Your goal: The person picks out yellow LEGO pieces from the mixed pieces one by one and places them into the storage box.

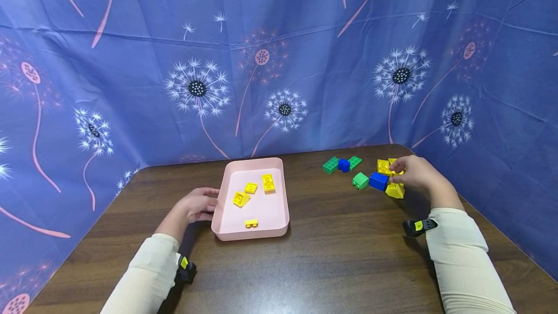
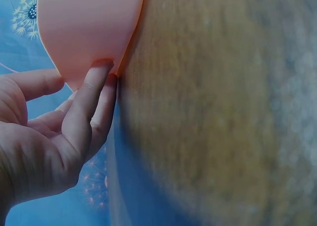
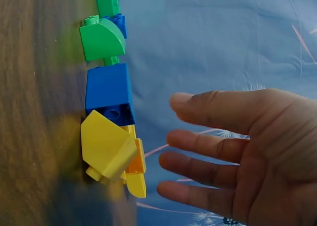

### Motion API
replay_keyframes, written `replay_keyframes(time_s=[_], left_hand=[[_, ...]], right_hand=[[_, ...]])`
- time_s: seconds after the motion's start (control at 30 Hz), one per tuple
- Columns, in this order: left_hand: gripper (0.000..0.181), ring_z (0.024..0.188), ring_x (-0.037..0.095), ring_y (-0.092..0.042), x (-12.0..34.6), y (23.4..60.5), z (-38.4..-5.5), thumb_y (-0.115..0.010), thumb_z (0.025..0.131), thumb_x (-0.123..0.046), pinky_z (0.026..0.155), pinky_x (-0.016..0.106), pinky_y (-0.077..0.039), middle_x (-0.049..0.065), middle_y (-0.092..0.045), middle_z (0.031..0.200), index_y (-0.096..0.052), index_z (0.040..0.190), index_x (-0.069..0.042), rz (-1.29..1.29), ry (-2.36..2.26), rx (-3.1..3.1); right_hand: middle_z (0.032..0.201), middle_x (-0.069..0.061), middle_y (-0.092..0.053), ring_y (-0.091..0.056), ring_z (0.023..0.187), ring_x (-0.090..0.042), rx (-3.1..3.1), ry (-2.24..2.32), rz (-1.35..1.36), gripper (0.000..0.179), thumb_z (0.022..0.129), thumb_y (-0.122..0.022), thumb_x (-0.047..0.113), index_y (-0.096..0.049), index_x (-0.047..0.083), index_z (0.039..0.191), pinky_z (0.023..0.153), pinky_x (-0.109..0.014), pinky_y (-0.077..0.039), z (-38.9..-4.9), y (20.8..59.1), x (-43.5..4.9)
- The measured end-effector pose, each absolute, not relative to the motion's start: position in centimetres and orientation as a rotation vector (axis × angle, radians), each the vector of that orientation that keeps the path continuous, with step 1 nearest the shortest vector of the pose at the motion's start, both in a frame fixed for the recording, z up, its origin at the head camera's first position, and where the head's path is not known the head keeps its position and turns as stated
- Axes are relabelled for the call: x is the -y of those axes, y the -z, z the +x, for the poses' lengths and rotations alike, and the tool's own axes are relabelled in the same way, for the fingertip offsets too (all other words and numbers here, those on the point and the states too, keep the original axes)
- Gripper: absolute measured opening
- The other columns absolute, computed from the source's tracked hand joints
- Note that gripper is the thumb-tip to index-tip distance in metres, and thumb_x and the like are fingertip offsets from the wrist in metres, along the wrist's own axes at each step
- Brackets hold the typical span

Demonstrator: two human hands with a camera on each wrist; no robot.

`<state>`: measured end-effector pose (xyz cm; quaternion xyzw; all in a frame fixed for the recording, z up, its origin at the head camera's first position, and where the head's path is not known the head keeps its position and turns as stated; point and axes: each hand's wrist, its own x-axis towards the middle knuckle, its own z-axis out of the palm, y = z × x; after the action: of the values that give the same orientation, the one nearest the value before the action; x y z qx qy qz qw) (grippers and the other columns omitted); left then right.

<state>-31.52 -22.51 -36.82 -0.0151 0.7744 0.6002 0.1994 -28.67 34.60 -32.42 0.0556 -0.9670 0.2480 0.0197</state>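
My left hand (image 1: 200, 205) is at the left side of a pink tray (image 1: 255, 235), its fingertips against the tray's outer wall (image 2: 91, 28) in the left wrist view. Inside the tray lie several yellow bricks (image 1: 268, 183). My right hand (image 1: 416, 174) is over a group of bricks at the right, fingers spread and holding nothing. Below and beside its fingers are a yellow sloped brick (image 3: 106, 144), a blue brick (image 1: 379, 181) and more yellow bricks (image 1: 383, 166), partly hidden by the hand in the head view.
Left of the blue brick sits a green rounded brick (image 1: 360, 180). Farther back are a small blue brick (image 1: 344, 165) and two green bricks (image 1: 331, 164). A blue dandelion-print cloth (image 1: 327, 62) hangs behind the brown wooden table (image 1: 322, 256) and along its sides.
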Motion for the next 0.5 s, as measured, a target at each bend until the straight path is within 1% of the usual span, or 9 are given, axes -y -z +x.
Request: replay_keyframes(time_s=[0.1,0.27,0.5], left_hand=[[0.057,0.087,0.022,-0.067,22.6,36.8,-31.5,-0.05,0.092,0.002,0.077,0.044,-0.057,0.021,-0.065,0.108,-0.03,0.144,0.008,-0.042,-1.685,-2.166],[0.057,0.088,0.022,-0.067,22.5,36.9,-31.4,-0.051,0.091,0.002,0.078,0.045,-0.056,0.024,-0.063,0.112,-0.03,0.144,0.008,-0.035,-1.693,-2.164],[0.057,0.088,0.023,-0.066,22.5,36.8,-31.6,-0.051,0.091,0.002,0.08,0.046,-0.056,0.024,-0.062,0.113,-0.031,0.144,0.008,-0.047,-1.682,-2.169]], right_hand=[[0.106,-0.031,-0.063,-0.059,0.094,-0.043,3.037,-0.786,0.159,0.039,0.081,-0.076,0.01,-0.062,-0.014,0.109,0.078,-0.051,-0.053,-28.8,32.7,-34.8],[0.101,-0.029,-0.065,-0.061,0.09,-0.041,3.074,-0.707,0.165,0.04,0.078,-0.079,0.013,-0.065,-0.013,0.104,0.077,-0.053,-0.053,-29.1,33.4,-35.0],[0.098,-0.027,-0.066,-0.062,0.084,-0.036,3.088,-0.614,0.171,0.04,0.077,-0.08,0.014,-0.066,-0.013,0.102,0.076,-0.052,-0.053,-29.4,33.7,-34.9]])
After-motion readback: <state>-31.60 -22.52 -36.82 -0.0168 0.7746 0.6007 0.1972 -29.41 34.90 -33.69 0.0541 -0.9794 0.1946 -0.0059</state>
